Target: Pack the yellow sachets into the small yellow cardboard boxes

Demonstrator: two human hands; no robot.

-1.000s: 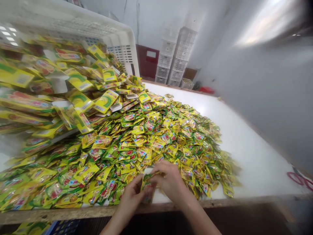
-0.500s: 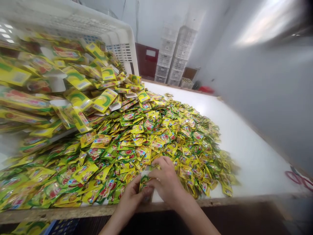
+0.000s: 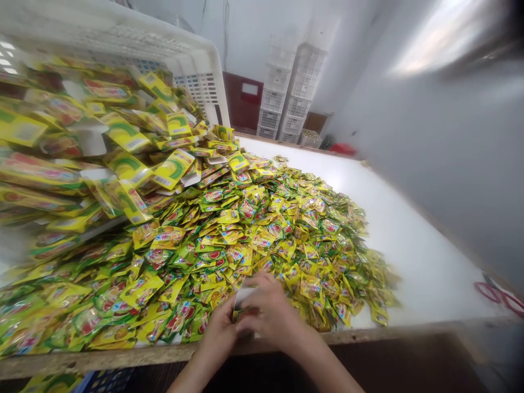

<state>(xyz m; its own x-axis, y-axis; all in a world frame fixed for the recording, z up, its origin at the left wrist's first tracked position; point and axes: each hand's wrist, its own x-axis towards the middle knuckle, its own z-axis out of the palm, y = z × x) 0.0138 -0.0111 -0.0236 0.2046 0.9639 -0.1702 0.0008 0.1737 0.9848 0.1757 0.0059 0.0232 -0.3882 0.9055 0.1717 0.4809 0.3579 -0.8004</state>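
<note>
White plastic forms the slotted basket [image 3: 215, 65] at the counter's far left, its inside heaped with yellow-and-green cartons [image 3: 172, 169], several with pale flaps standing open; some lie out past it on the packets. Below the near edge, towards the left corner, part of a blue crate [image 3: 108, 380] shows. Small shiny packets [image 3: 249, 240], yellow and green with fruit pictures, spread in a broad heap from the left side across the middle of the counter [image 3: 393, 218]. At the middle of the near edge, the left hand [image 3: 221, 327] grips a small box [image 3: 244, 297], thumb towards its front, only a whitish part clearly visible. Just right of it, the right hand [image 3: 274, 308] bends over the box with fingers partly curled; blur hides whether they hold anything. Beyond the far edge rise stacked crates [image 3: 295, 98]. Bare white surface fills the counter's right part, and red-handled scissors [image 3: 489, 292] lie at its near right corner.
</note>
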